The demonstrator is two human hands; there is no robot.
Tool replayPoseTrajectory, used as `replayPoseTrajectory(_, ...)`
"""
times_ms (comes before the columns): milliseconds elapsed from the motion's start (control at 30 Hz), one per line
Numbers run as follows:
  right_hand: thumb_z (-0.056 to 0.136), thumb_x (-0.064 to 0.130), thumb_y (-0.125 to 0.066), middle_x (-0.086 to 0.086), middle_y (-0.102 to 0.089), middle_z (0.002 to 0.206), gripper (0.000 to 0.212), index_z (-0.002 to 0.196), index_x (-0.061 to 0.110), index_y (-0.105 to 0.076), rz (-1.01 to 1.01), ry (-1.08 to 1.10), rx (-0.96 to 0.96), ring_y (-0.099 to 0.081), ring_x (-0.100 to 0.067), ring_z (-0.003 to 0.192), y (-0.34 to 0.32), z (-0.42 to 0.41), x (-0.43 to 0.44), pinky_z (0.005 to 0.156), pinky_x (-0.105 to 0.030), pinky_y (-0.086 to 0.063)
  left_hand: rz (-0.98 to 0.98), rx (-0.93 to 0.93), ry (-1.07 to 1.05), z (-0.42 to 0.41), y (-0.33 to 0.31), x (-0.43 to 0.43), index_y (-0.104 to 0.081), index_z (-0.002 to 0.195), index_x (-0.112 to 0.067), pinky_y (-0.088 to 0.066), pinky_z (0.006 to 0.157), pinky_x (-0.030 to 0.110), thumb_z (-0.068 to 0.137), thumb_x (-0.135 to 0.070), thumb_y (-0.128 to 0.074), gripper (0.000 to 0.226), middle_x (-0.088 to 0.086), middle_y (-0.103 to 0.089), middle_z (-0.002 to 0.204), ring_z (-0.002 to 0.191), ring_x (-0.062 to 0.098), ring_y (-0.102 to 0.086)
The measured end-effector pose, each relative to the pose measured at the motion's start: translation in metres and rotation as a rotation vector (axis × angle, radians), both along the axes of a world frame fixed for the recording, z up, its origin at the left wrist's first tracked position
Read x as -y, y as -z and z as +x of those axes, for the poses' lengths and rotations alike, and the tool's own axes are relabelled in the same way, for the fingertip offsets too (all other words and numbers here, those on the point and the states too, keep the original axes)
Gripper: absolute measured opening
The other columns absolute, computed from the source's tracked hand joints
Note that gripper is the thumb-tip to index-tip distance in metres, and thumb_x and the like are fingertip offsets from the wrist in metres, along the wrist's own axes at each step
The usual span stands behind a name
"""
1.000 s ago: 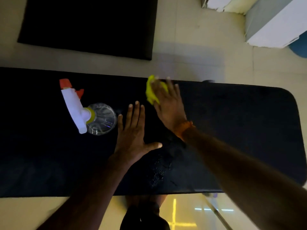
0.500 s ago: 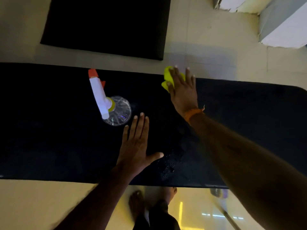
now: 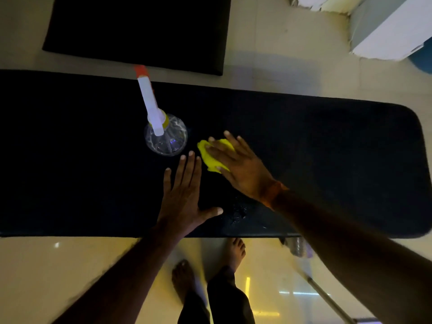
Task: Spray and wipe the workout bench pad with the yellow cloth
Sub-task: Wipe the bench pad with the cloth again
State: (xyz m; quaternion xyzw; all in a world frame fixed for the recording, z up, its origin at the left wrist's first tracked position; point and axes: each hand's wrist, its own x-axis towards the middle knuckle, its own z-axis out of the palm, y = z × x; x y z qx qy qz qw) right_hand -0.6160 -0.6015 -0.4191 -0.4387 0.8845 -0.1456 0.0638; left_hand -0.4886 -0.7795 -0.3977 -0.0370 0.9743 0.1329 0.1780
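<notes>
The black bench pad [image 3: 327,141] runs across the view. My right hand [image 3: 240,169] presses flat on the yellow cloth [image 3: 211,157] near the pad's middle, fingers spread over it. My left hand [image 3: 182,195] lies flat on the pad, fingers apart, holding nothing, just left of and nearer me than the cloth. A clear spray bottle [image 3: 163,134] with a white head and red nozzle stands upright on the pad, just left of the cloth. Wet droplets [image 3: 237,212] glisten on the pad near my right wrist.
A second black pad [image 3: 140,31] lies on the tiled floor beyond the bench. A white and grey box [image 3: 388,26] sits at the top right. My bare feet [image 3: 236,251] stand below the near edge, beside a metal bar [image 3: 327,300].
My right hand has drawn the yellow cloth from the pad's far edge back toward me, to beside the bottle. My left hand stays planted.
</notes>
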Motion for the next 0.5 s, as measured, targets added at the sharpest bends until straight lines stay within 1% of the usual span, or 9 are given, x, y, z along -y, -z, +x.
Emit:
replayPoseTrajectory(33, 0.107, 0.034, -0.043, -0.001, -0.029, 0.167, 0.054, 0.159, 0.021, -0.034, 0.0, 0.049, -0.025, -0.016, -0.034, 0.157, 0.0, -0.007, -0.01, 0.128, -0.055, -0.015, 0.002, 0.001, -0.007, 0.003, 0.0, 0.002, 0.002, 0.162, -0.011, -0.003, 0.124, 0.057, 0.064, -0.093, -0.044, 0.136, 0.008, 0.009, 0.171, 0.158, 0.025, 0.008)
replayPoseTrajectory(133, 0.109, 0.033, -0.04, 0.0, -0.025, 0.169, 0.053, 0.16, 0.021, -0.03, -0.012, 0.597, 0.109, -0.009, -0.036, 0.158, -0.003, -0.005, -0.011, 0.127, -0.058, -0.013, -0.002, 0.01, 0.017, 0.014, -0.001, 0.008, 0.004, 0.162, -0.011, -0.002, 0.124, 0.057, 0.062, -0.092, -0.049, 0.139, 0.007, 0.012, 0.171, 0.158, 0.024, 0.012)
replayPoseTrajectory(167, 0.109, 0.033, -0.039, 0.0, -0.023, 0.17, 0.054, 0.161, 0.021, -0.028, -0.028, 0.654, 0.123, -0.007, -0.036, 0.158, -0.003, 0.011, -0.005, 0.127, -0.057, -0.011, -0.002, 0.004, 0.027, 0.017, -0.002, 0.01, 0.005, 0.162, -0.012, 0.0, 0.124, 0.057, 0.063, -0.091, -0.05, 0.138, 0.007, 0.013, 0.17, 0.157, 0.024, 0.013)
replayPoseTrajectory(200, 0.109, 0.033, -0.039, -0.001, -0.022, 0.17, 0.054, 0.161, 0.019, -0.029, -0.04, 0.577, 0.104, -0.006, -0.037, 0.158, -0.003, 0.031, 0.0, 0.128, -0.056, -0.011, -0.001, -0.001, 0.034, 0.019, -0.002, 0.012, 0.005, 0.162, -0.012, 0.002, 0.124, 0.056, 0.064, -0.091, -0.05, 0.137, 0.007, 0.015, 0.17, 0.157, 0.024, 0.015)
replayPoseTrajectory(300, 0.109, 0.034, -0.041, -0.002, -0.026, 0.169, 0.054, 0.159, 0.018, -0.032, 0.002, 0.176, 0.025, -0.011, -0.034, 0.158, 0.002, 0.06, -0.025, 0.128, -0.054, -0.013, -0.006, 0.013, 0.059, 0.022, -0.004, 0.015, 0.009, 0.161, -0.013, 0.003, 0.124, 0.056, 0.066, -0.091, -0.053, 0.138, 0.007, 0.019, 0.169, 0.156, 0.024, 0.019)
replayPoseTrajectory(333, 0.109, 0.035, -0.039, -0.002, -0.027, 0.168, 0.053, 0.159, 0.019, -0.032, 0.022, 0.221, -0.002, -0.013, -0.035, 0.158, 0.002, 0.053, -0.037, 0.127, -0.056, -0.015, -0.015, 0.011, 0.061, 0.022, -0.004, 0.015, 0.01, 0.161, -0.013, 0.003, 0.124, 0.056, 0.066, -0.091, -0.053, 0.139, 0.007, 0.02, 0.169, 0.156, 0.024, 0.02)
replayPoseTrajectory(433, 0.11, 0.036, -0.034, -0.002, -0.025, 0.169, 0.054, 0.16, 0.019, -0.029, -0.016, 0.811, 0.116, -0.009, -0.036, 0.158, -0.003, 0.054, -0.039, 0.127, -0.058, -0.012, -0.022, 0.017, 0.09, 0.022, -0.002, 0.018, 0.012, 0.161, -0.014, 0.003, 0.124, 0.057, 0.064, -0.091, -0.056, 0.141, 0.008, 0.021, 0.169, 0.156, 0.026, 0.02)
replayPoseTrajectory(467, 0.11, 0.034, -0.036, -0.003, -0.023, 0.169, 0.054, 0.161, 0.019, -0.028, -0.06, 0.899, 0.15, -0.007, -0.037, 0.158, -0.003, 0.072, -0.026, 0.128, -0.057, -0.009, -0.023, 0.009, 0.097, 0.022, -0.001, 0.02, 0.011, 0.161, -0.014, 0.002, 0.124, 0.057, 0.064, -0.091, -0.057, 0.141, 0.008, 0.019, 0.169, 0.156, 0.026, 0.018)
replayPoseTrajectory(500, 0.109, 0.033, -0.038, -0.004, -0.022, 0.17, 0.055, 0.161, 0.017, -0.028, -0.086, 0.849, 0.14, -0.006, -0.038, 0.158, -0.004, 0.093, -0.013, 0.128, -0.056, -0.008, -0.019, -0.004, 0.103, 0.023, 0.0, 0.021, 0.008, 0.161, -0.014, 0.001, 0.124, 0.058, 0.064, -0.09, -0.056, 0.139, 0.009, 0.016, 0.17, 0.157, 0.027, 0.015)
